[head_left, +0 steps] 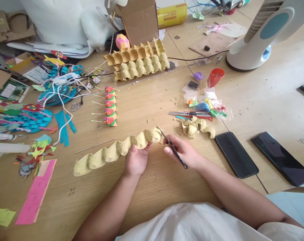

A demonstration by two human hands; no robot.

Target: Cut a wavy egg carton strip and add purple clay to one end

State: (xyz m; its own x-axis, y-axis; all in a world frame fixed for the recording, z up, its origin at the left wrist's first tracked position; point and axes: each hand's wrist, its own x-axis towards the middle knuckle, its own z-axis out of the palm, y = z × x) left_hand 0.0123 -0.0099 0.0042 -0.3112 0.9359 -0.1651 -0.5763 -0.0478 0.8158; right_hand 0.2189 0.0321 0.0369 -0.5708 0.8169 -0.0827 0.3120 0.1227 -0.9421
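Observation:
My left hand [135,160] is closed around a long strip of yellowish egg-carton cups [111,152] that stretches down to the left across the wooden table [152,100]. My right hand [183,150] grips small dark scissors [173,149], their tips touching the strip's right end. Just right of the hands lies a pile of cut carton scraps [195,126].
Egg cartons [138,63] and a cardboard box [139,20] stand at the back. A row of painted carton figures [110,105] sits centre-left, craft paper clutter far left. A utility knife [189,113], clay bags [204,100], an orange cup [215,76], two phones [236,154] and a fan [262,36] lie right.

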